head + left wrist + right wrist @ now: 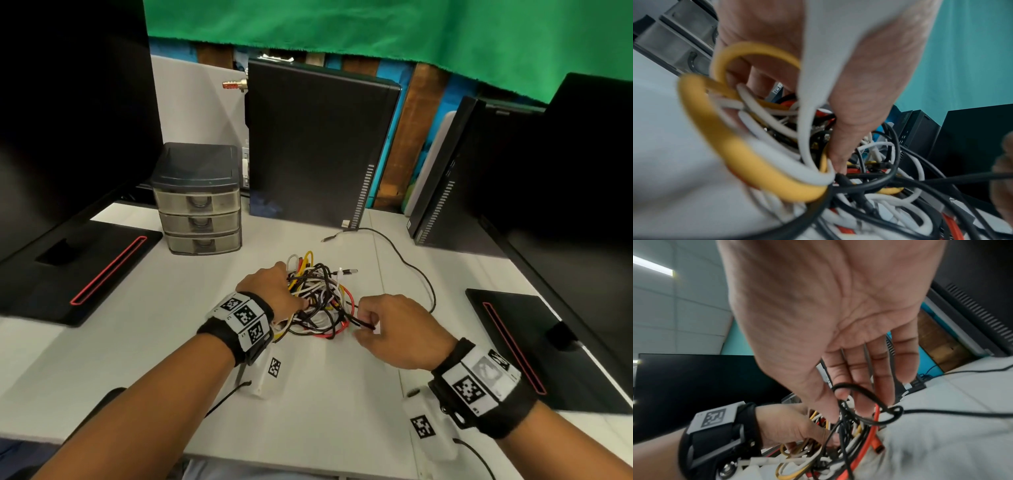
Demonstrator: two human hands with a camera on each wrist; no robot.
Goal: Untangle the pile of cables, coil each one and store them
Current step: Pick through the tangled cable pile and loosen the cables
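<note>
Plainly the pile of cables [317, 298] is light, soft stuff: thin, limp cords in white, yellow, red and black, looped through one another in a loose heap with no single long axis, sitting on the white desk [171, 325] about midway between its left and right edges and nearer the front edge than the back. It will likely slide and deform as one mass if pulled hard, and the knots may tighten, so I judge the sensible hold is on one strand near a free end, with the rest pinned. The left hand [274, 291] does the pinning, its fingers curled down into the left side of the heap; in the left wrist view a yellow cable [748, 162] and a white cable [809, 129] loop around the fingers [855, 113]. The right hand [397, 329] pinches a thin black cable [404, 263] between thumb and forefinger at the heap's right margin, its other fingers hanging loose. That cable is the one thing with a clear line: from the pinch it runs right, then curves away toward the back edge, ending in a plug [330, 237] that lies just before the black computer tower [318, 144]. A small drawer unit [198, 205] stands toward the back left, a likely store.
</note>
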